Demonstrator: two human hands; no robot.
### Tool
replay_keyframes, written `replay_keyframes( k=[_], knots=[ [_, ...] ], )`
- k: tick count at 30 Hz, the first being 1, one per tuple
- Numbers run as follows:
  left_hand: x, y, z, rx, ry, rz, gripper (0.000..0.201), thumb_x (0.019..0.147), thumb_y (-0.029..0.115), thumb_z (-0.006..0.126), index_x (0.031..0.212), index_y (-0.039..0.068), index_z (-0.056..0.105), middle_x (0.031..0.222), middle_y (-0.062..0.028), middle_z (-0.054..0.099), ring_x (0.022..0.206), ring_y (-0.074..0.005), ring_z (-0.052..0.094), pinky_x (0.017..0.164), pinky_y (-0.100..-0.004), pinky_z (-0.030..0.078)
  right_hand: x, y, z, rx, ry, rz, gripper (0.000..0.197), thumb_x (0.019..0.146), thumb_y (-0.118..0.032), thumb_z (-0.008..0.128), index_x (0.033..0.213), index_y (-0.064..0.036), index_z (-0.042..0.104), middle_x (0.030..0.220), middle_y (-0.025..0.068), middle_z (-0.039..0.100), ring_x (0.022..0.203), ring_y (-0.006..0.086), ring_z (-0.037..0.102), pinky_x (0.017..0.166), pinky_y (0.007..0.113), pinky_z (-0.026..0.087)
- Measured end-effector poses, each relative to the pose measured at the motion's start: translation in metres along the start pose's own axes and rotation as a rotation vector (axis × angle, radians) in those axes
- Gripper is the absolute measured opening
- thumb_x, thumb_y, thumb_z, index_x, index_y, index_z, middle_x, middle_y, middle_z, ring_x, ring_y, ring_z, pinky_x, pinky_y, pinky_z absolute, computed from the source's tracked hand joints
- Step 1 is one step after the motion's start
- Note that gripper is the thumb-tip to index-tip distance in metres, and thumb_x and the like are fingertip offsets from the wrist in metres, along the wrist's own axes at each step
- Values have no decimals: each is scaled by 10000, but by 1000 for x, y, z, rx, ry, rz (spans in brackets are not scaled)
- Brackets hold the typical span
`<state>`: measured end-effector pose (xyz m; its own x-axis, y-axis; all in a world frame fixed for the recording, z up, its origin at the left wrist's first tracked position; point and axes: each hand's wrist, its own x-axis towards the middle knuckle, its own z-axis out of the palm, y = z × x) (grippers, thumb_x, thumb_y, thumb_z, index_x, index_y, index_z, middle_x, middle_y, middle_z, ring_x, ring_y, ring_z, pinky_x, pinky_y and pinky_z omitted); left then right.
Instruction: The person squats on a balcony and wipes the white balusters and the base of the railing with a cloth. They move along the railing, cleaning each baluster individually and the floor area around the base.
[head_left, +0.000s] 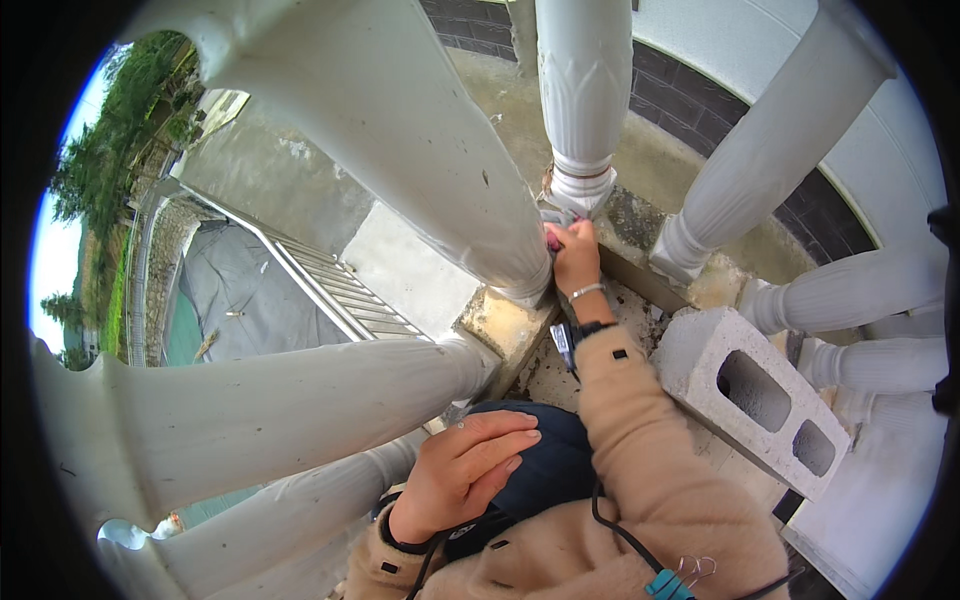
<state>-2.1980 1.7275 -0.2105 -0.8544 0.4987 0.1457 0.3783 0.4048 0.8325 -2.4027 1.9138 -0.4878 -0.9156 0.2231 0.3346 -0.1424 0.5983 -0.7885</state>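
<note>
My right hand point(577, 262) reaches forward into the corner between the white balusters, at the foot of the far fluted baluster point(585, 95). Its fingers are closed on something small; a pinkish-red bit and a greyish piece show beside them, too little to name. A bracelet and a dark band circle that wrist. My left hand point(468, 472) is held up near my body, fingers stretched out and close together, nothing seen in it. Just left of my right hand stands the thick leaning baluster point(400, 140), on a yellowish stained base block point(505, 318).
A pale hollow concrete block point(690, 365) with two openings lies right of my right forearm. More white balusters point(290, 405) fan out left and right. Outside, left, are a slatted railing point(330, 285), grey sheeting and trees. A teal clip point(668, 585) with wires hangs at my sleeve.
</note>
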Motion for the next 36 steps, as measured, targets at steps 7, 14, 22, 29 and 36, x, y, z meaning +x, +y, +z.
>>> replay_keyframes(
  k=[7, 14, 22, 29, 36],
  knots=[
    [5, -3, 2, -22, -55, 13, 369, 812, -63, 683, 1164, 50, 692, 1192, -126, 676, 1041, -313, 679, 860, -372, 558, -113, -17, -37, 122, -308, 106, 536, 804, 43, 551, 1332, -30, 603, 1035, 175, 460, 926, 368, 543, 819, 410, 479],
    [-1, 5, 6, 9, -58, 22, 362, 812, -47, 691, 1163, 42, 693, 1193, -128, 675, 1047, -312, 678, 859, -370, 562, -105, -14, -72, 107, -690, 219, 404, 785, -20, 625, 1145, -152, 752, 988, 180, 580, 934, 364, 592, 865, 409, 500],
    [-20, 17, 0, 27, -6, 61, 374, 798, -32, 710, 1163, 46, 682, 1174, -134, 677, 1030, -321, 683, 864, -379, 571, -38, -38, -16, 187, 93, 166, 558, 837, 94, 527, 1363, -90, 550, 1119, 200, 500, 1048, 392, 533, 957, 436, 434],
    [-21, 14, -2, 19, -21, 122, 414, 777, -29, 709, 1180, 53, 669, 1211, -128, 656, 1038, -327, 676, 866, -390, 574, -125, -26, -21, 123, -257, -110, 635, 805, 42, 555, 1401, -121, 412, 1217, 258, 461, 1091, 451, 531, 930, 493, 465],
    [-28, 24, -4, 87, -35, 142, 418, 767, -35, 711, 1174, 50, 676, 1198, -135, 668, 1029, -334, 682, 855, -392, 578, -135, -38, -17, 70, -478, -87, 468, 814, -7, 539, 1249, -153, 632, 1142, 221, 566, 1024, 448, 583, 875, 485, 511]
  ],
)
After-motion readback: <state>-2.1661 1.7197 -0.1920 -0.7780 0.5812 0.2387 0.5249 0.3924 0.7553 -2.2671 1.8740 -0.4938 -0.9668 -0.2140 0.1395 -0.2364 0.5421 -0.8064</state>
